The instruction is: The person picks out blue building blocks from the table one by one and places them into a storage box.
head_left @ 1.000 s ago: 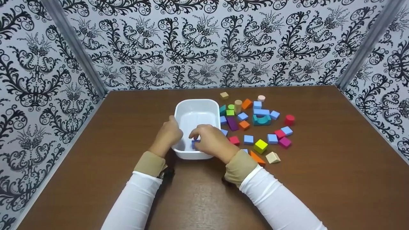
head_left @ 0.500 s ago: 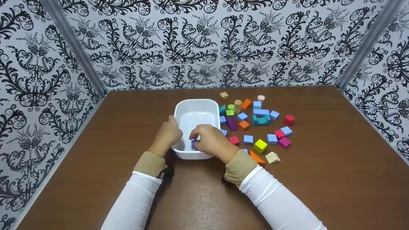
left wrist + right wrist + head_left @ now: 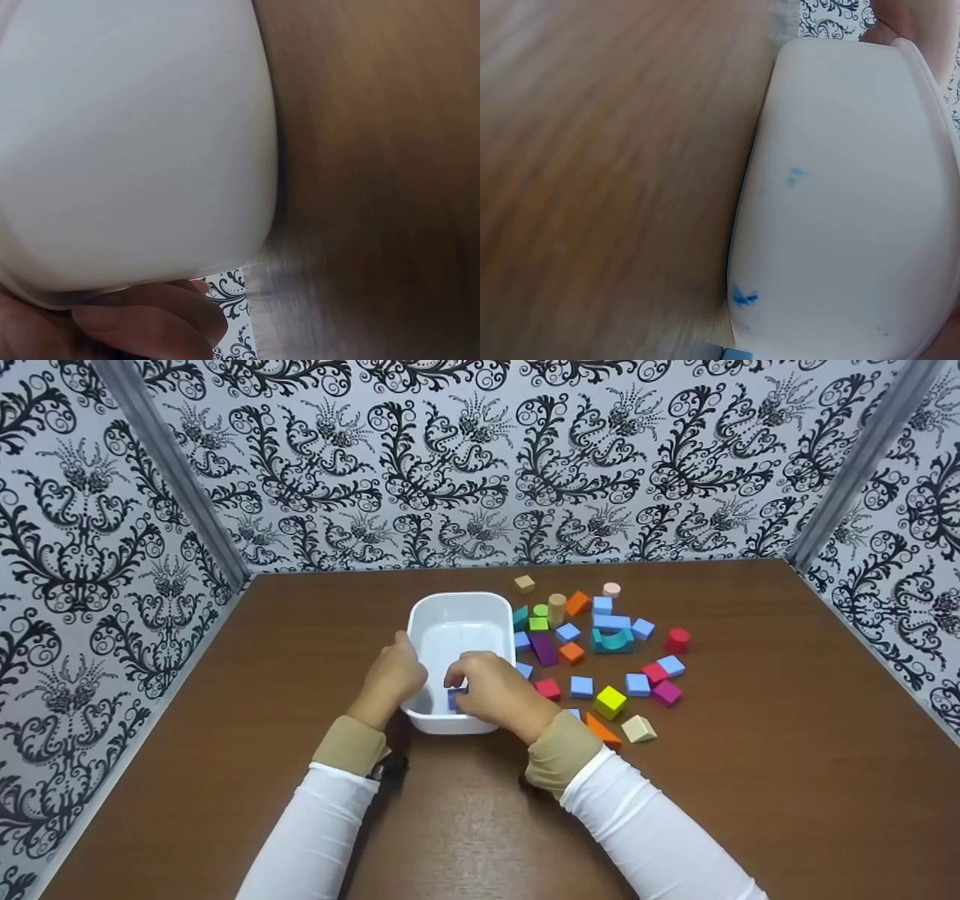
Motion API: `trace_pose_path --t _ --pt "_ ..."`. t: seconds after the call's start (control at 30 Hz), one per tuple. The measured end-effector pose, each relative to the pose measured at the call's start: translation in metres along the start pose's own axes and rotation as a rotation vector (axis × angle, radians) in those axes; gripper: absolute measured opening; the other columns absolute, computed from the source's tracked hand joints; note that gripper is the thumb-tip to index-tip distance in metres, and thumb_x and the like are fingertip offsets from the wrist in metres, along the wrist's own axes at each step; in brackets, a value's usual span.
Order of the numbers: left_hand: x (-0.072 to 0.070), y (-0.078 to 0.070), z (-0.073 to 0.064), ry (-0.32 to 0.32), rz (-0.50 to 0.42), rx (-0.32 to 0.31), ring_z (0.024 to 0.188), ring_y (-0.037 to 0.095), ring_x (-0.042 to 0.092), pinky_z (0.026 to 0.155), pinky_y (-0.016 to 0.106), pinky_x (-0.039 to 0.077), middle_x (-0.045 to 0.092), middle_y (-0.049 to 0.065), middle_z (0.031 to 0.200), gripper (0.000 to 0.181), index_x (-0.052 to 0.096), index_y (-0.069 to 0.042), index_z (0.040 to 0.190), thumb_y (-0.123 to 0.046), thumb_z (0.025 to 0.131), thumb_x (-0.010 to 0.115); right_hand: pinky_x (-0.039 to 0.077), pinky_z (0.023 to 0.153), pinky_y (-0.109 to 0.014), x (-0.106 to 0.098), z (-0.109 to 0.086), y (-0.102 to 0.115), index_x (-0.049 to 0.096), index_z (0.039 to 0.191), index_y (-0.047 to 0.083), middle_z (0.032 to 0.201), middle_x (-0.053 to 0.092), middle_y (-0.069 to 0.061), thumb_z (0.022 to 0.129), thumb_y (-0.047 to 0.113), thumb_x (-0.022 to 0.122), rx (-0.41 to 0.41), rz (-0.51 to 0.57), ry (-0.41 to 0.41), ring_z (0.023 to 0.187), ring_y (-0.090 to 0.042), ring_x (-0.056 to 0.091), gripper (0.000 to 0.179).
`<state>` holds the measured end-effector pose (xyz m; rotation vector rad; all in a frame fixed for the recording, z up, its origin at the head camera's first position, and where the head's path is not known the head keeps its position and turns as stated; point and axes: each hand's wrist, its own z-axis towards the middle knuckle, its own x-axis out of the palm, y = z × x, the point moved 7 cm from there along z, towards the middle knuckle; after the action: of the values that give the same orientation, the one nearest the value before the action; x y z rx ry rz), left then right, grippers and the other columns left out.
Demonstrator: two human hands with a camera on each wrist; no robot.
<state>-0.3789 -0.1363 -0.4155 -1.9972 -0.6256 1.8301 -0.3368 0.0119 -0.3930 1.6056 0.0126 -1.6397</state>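
A white plastic tub (image 3: 454,725) stands on the table, and its outer wall fills much of both wrist views. My left hand (image 3: 391,676) grips the tub's left rim; in the left wrist view its curled fingers (image 3: 150,326) show at the edge. Over the tub's right rim reaches my right hand (image 3: 495,690), its fingers bent down inside. They pinch a blue block (image 3: 452,700) low in the front part of the tub. Most of this block is hidden behind the hand, and the right wrist view does not show the grip.
Right of the tub lie many loose wooden blocks, among them a teal arch (image 3: 612,642), a red cylinder (image 3: 677,641), a yellow-green cube (image 3: 610,703), an orange triangle (image 3: 602,732) and a purple block (image 3: 543,649). Patterned walls (image 3: 480,465) enclose the brown table (image 3: 465,825).
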Motion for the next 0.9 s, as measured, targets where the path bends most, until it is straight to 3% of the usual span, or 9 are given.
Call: trace_pose_path --t 0.13,0.27,0.4,0.57,0.73,0.9 --pt "0.000 0.002 0.000 -0.011 -0.004 0.012 0.119 0.045 0.066 0.100 0.056 0.055 0.058 0.039 0.138 0.070 0.026 0.015 0.158 -0.004 0.096 0.053 0.060 0.092 -0.040 -0.005 -0.001 0.004 0.081 0.105 0.005 0.102 0.073 -0.009 0.094 0.013 0.079 -0.066 -0.048 -0.032 0.094 -0.025 0.070 0.014" --pt "-0.001 0.001 -0.001 -0.028 0.007 0.038 0.114 0.045 0.068 0.097 0.056 0.057 0.062 0.039 0.131 0.064 0.032 0.017 0.151 -0.003 0.094 0.052 0.060 0.084 -0.039 -0.027 -0.002 0.004 0.081 0.105 0.006 0.102 0.073 -0.009 0.096 0.017 0.079 -0.113 -0.092 -0.105 0.092 -0.025 0.070 0.015" --pt "-0.001 0.000 0.000 -0.029 0.019 0.049 0.115 0.045 0.067 0.098 0.056 0.055 0.062 0.040 0.130 0.063 0.032 0.018 0.151 -0.002 0.094 0.050 0.059 0.080 -0.036 -0.063 -0.004 -0.007 0.081 0.107 0.005 0.104 0.073 -0.010 0.096 0.015 0.078 -0.059 -0.068 -0.196 0.091 -0.025 0.070 0.015" --pt "-0.001 -0.001 0.000 -0.014 0.028 0.030 0.116 0.045 0.067 0.100 0.056 0.054 0.061 0.040 0.132 0.064 0.029 0.017 0.153 -0.002 0.095 0.050 0.059 0.084 -0.038 -0.103 -0.010 -0.027 0.081 0.108 0.003 0.108 0.074 -0.012 0.095 0.012 0.078 0.012 -0.058 -0.276 0.093 -0.029 0.070 0.016" --pt "0.000 0.000 0.000 -0.002 0.019 0.012 0.116 0.043 0.066 0.101 0.055 0.054 0.060 0.038 0.134 0.064 0.028 0.015 0.154 -0.003 0.097 0.050 0.057 0.089 -0.045 -0.118 -0.017 -0.053 0.080 0.110 0.001 0.111 0.073 -0.016 0.091 0.008 0.080 0.117 -0.051 -0.199 0.096 -0.031 0.069 0.020" --pt "0.001 0.000 0.001 0.000 0.011 0.006 0.116 0.043 0.066 0.101 0.055 0.054 0.060 0.038 0.135 0.065 0.027 0.015 0.156 -0.004 0.098 0.049 0.056 0.098 -0.049 -0.102 -0.020 -0.078 0.079 0.116 -0.001 0.115 0.074 -0.019 0.091 0.007 0.079 0.228 -0.056 -0.015 0.107 -0.034 0.068 0.026"
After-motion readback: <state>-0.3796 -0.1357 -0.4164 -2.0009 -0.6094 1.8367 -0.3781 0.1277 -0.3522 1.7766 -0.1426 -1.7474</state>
